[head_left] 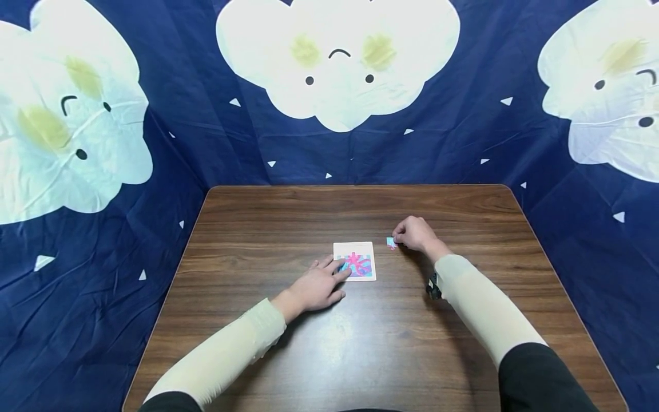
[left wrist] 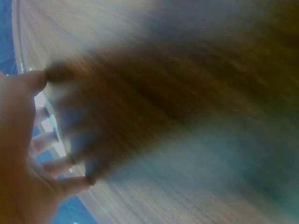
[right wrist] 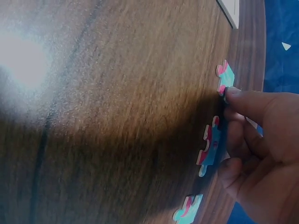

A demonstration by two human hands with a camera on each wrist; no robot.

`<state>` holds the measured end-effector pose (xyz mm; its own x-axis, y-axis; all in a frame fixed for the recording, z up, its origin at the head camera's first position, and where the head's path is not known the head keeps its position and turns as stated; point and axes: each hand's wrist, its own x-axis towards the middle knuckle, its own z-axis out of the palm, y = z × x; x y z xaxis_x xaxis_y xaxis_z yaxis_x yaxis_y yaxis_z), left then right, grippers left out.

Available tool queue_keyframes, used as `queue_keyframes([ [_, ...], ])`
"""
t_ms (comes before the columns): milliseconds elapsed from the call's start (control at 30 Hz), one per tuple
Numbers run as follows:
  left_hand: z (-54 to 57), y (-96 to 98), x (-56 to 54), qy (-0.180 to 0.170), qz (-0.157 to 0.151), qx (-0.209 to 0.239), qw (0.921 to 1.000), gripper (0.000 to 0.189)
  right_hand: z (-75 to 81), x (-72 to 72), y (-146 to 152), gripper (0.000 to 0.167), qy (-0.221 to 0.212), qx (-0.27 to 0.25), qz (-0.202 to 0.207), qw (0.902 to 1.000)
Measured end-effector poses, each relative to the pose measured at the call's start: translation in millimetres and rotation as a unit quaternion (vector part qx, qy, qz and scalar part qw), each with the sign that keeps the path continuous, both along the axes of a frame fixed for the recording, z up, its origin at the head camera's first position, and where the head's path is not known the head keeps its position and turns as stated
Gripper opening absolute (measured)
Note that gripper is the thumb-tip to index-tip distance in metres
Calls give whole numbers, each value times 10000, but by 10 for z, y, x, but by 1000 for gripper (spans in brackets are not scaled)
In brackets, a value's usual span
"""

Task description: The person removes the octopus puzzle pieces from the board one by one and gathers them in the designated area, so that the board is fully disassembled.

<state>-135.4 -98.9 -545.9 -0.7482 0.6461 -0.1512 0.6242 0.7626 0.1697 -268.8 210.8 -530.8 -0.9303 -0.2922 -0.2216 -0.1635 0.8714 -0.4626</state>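
Note:
A white puzzle board (head_left: pixel 354 246) with a pink octopus-like picture on blue lies mid-table. My left hand (head_left: pixel 318 284) rests at its left side with fingers spread, fingertips over the picture's edge. In the left wrist view, the board's white edge (left wrist: pixel 60 148) shows behind the fingers of that hand (left wrist: pixel 28 154). To the right of the board, my right hand (head_left: pixel 415 233) pinches the corner of a light-blue and pink puzzle piece (head_left: pixel 391 243) between thumb and index finger. That puzzle piece (right wrist: pixel 226 76) shows beyond the thumb in the right wrist view, the other fingers curled.
Two more puzzle pieces lie on the wood below the right hand in its wrist view: a blue and red one (right wrist: pixel 210 143) and a pale green and pink one (right wrist: pixel 189 210). The brown table (head_left: pixel 257 223) has dark blue cloth (head_left: pixel 288 149) around it.

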Motion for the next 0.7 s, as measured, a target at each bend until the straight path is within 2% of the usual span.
queue_keyframes([
  [333, -20, 26, -11, 8, 50, -42, 10000, 63, 94, 31, -3, 13, 93, -110, 140, 9998],
  [533, 6, 38, -25, -14, 52, -80, 10000, 63, 183, 109, -96, 11, 234, -460, 444, 9977],
  [700, 34, 62, -53, 57, 20, -172, 9998, 64, 175, 198, -193, 15, 113, -880, 602, 9942],
])
